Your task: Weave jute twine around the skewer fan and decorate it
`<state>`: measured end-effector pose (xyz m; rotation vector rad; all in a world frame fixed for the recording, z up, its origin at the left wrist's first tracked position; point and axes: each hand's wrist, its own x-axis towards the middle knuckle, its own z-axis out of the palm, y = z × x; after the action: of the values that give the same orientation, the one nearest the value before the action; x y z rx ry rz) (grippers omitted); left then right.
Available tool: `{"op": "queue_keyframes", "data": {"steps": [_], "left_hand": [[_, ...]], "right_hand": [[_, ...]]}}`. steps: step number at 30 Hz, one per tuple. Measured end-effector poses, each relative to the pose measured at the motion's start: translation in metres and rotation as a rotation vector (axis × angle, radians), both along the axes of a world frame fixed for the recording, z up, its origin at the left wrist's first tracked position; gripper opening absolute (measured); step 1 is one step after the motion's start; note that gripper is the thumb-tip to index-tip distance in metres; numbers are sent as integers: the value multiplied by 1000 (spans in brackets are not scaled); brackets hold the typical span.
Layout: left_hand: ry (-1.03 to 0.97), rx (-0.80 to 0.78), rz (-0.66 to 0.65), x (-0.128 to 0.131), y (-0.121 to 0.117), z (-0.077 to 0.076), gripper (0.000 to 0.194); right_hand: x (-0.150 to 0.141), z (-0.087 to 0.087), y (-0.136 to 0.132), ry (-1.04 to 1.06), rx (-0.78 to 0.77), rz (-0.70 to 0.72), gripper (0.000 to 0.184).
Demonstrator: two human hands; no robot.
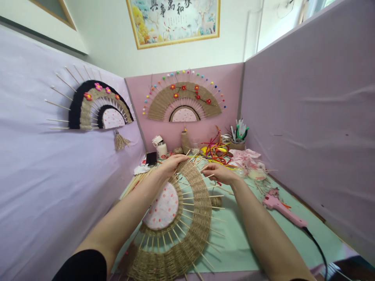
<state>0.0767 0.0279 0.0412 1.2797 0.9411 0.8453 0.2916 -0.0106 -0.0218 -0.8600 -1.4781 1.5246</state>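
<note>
A half-round woven jute fan (187, 230) with wooden stick spokes and a pink dotted centre (163, 207) lies on the green table (234, 242). My left hand (171, 164) rests on the fan's far rim, fingers curled over the weave and the sticks. My right hand (218, 173) is just right of the rim, fingers pinched together on a thin stick that juts from the fan. Both forearms reach forward over the fan.
A pink glue gun (279, 207) with a black cord lies at the right. Loose sticks, coloured pipe cleaners (216, 150), a white bottle (161, 149), a twine spool (184, 141) and a tool cup (238, 143) crowd the back. Two finished fans hang on the purple and pink walls.
</note>
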Motion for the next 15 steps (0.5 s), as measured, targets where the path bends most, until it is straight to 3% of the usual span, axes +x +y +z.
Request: {"op": "queue_keyframes", "data": {"steps": [7, 12, 15], "left_hand": [[23, -25, -42, -15, 5, -13, 27], [47, -48, -288, -44, -11, -23, 33], [97, -84, -311, -67, -20, -37, 28]], "right_hand": [[-19, -7, -5, -122, -36, 109, 27], [-17, -12, -2, -140, -55, 84, 26], [-18, -17, 0, -128, -75, 59, 25]]}}
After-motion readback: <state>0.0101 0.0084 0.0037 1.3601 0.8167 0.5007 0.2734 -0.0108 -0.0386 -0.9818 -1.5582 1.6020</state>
